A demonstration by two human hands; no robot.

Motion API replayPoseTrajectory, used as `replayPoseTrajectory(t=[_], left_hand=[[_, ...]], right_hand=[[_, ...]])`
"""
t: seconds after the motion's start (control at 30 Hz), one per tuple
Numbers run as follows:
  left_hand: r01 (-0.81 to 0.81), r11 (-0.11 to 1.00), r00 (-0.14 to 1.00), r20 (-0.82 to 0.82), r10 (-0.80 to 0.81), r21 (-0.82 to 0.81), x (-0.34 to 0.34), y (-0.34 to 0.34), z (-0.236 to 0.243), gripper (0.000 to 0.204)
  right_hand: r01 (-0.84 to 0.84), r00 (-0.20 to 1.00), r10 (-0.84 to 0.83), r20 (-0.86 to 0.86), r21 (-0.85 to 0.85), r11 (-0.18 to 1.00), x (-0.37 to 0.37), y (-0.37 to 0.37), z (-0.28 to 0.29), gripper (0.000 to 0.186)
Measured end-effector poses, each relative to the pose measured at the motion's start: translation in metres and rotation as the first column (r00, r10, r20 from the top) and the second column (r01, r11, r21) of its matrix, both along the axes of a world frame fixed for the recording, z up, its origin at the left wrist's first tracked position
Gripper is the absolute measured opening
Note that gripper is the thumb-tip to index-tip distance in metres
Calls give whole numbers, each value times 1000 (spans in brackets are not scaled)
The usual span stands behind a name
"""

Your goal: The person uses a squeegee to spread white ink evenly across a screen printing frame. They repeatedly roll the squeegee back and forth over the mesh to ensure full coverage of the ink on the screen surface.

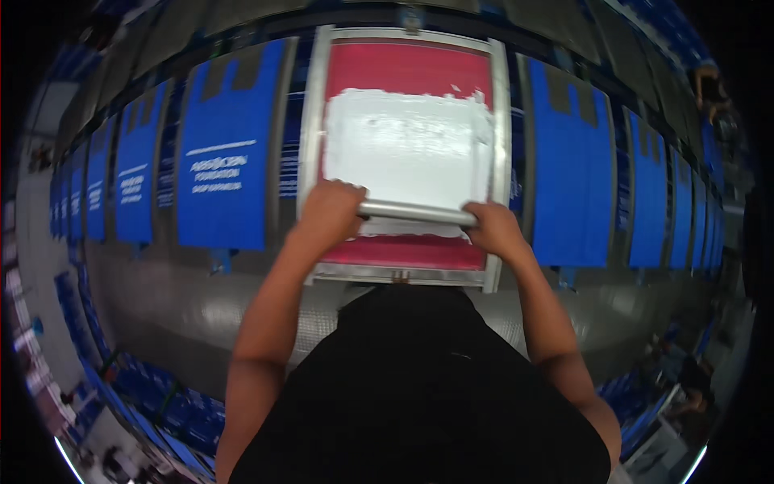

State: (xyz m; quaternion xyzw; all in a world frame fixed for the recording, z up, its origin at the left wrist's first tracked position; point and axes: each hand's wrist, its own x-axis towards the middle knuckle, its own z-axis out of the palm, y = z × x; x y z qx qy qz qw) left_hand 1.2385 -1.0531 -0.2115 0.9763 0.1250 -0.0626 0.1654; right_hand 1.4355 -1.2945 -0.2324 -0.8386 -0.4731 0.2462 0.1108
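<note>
We see the left hand curled around the left end of a metal bar and the right hand closed on its right end, both with knuckles uppermost. The bar lies crosswise over the lower part of a red screen, tilting slightly down toward the right (its lower edge is too blurred for us to judge contact). A broad layer of white paste covers most of the screen above the bar, with a thinner strip below it. Around the screen we find a pale metal frame, upright in view, directly ahead of the person's black garment. Beyond the frame, blue panels stand in a row to either side; those at left bear white lettering, and nearby ones carry dark strips near their upper edges.
</note>
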Motion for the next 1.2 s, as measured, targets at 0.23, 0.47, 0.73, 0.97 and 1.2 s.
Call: replayPoseTrajectory(t=[0.23,0.47,0.73,0.97,1.2], left_hand=[[-163,985,932,335,136,55,69,73,-49,32],[-161,984,956,259,138,70,45,50,-104,41],[-175,982,957,222,188,-77,-48,-26,-65,40],[-190,979,919,337,205,-77,-56,-39,-92,43],[-282,958,924,256,283,-41,94,95,-85,18]], right_hand=[[-86,915,34,402,112,990,80,87,-15,22],[-71,912,19,410,111,991,52,74,-75,33],[-64,974,45,224,79,995,-31,-8,-13,35],[-51,954,20,298,95,994,-40,-11,-43,34],[-79,889,86,449,-35,996,110,125,-49,30]])
